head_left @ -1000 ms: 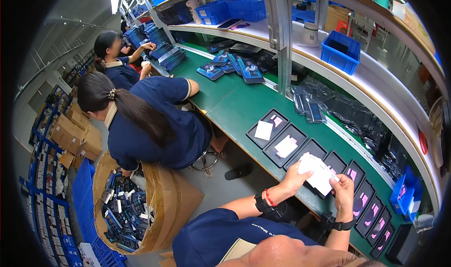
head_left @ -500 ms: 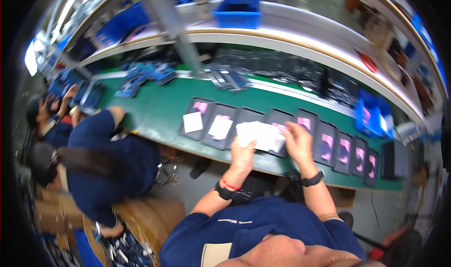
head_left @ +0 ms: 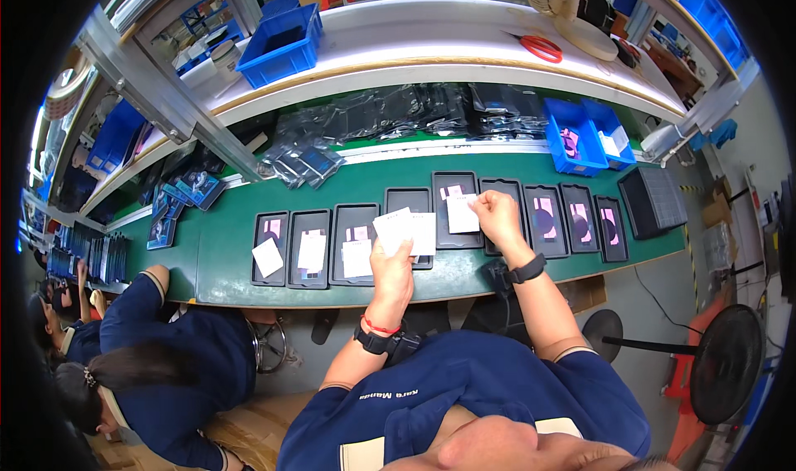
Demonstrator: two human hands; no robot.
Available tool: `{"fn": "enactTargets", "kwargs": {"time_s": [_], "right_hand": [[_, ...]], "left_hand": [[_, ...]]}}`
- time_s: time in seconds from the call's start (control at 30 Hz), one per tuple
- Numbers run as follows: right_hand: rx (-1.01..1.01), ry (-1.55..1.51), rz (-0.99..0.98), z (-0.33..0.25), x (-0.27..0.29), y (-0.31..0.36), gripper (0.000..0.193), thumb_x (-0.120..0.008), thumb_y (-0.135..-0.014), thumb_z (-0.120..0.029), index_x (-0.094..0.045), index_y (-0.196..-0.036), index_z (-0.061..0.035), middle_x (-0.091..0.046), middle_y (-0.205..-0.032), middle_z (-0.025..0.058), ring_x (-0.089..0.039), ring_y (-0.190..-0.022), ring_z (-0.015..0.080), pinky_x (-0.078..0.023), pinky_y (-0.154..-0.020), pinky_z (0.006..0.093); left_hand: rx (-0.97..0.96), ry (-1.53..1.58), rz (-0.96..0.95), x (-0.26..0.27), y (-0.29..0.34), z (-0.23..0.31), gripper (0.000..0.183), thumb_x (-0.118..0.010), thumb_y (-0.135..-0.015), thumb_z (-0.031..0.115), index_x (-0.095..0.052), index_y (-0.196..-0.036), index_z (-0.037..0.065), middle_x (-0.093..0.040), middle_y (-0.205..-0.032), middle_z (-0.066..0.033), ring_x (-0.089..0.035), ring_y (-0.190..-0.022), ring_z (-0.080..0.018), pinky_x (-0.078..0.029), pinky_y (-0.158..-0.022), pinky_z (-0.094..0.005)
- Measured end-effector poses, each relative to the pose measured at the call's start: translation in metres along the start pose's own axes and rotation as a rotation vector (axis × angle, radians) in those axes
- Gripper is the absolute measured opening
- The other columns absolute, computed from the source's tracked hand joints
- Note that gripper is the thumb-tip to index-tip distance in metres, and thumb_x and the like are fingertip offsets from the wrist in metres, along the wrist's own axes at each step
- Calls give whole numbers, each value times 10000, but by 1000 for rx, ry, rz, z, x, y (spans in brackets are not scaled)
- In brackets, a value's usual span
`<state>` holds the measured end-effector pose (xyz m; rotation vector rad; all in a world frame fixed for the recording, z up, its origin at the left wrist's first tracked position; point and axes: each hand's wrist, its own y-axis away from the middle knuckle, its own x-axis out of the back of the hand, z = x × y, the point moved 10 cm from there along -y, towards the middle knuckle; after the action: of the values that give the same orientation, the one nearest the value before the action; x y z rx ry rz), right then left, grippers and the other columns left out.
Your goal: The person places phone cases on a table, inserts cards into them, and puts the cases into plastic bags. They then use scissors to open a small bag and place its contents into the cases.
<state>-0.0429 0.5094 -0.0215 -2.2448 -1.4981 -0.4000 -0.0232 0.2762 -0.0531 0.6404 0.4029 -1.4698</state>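
Trays (head_left: 308,220) of black, smooth-looking material, shallow and rectangular with rounded corners, are lying side by side in a slightly uneven row along the glossy green bench (head_left: 224,264). Flat pink pieces (head_left: 544,204) are showing inside most of them, several with a dark round shape at the middle. White cards (head_left: 268,257), thin, matte and squarish, are lying in the three leftmost trays, one in each, the first sitting askew. Behind the row, crinkled, shiny clear packets (head_left: 356,110) are heaping up beneath the shelf, and two joined blue bins (head_left: 580,164) are standing near the right end, where a dark, ridged block (head_left: 651,201) is resting beside the last tray. Scissors (head_left: 531,41) with red loop handles are lying on the pale shelf above. The left hand (head_left: 393,274) is closing around a loose fan of white cards (head_left: 394,229), its thumb pressing across their faces, and is holding them over the fourth tray, covering much of it. The right hand (head_left: 499,220) is pinching a single white card (head_left: 461,214) by its right edge between thumb and forefinger, the other fingers curling inward. That card is hanging over the lower part of the fifth tray, partly covering the pink there; whether it is touching the tray, one cannot tell.
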Motion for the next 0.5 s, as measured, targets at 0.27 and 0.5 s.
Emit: {"fn": "enactTargets", "kwargs": {"time_s": [0.27, 0.5], "right_hand": [[75, 147, 64, -35, 18, 18, 214, -672, -763, -183, -619, -814, 18, -633, -681, 138, -621, -619, 236, -478, -575, 316], [-223, -697, -198, -1, 5, 28, 43, -553, -850, -41, -574, -876, -14, -627, -773, 34, -573, -629, 74, -451, -544, 188]], "left_hand": [[36, -45, 5, -22, -3, -17, 319, -510, -838, -71, -452, -1147, -19, -561, -1087, -130, -577, -988, -227, -488, -851, -358], [161, 35, -150, -60, -2, -50, 262, -498, -899, 59, -466, -1152, -1, -578, -1065, -120, -581, -979, -224, -490, -825, -375]]}}
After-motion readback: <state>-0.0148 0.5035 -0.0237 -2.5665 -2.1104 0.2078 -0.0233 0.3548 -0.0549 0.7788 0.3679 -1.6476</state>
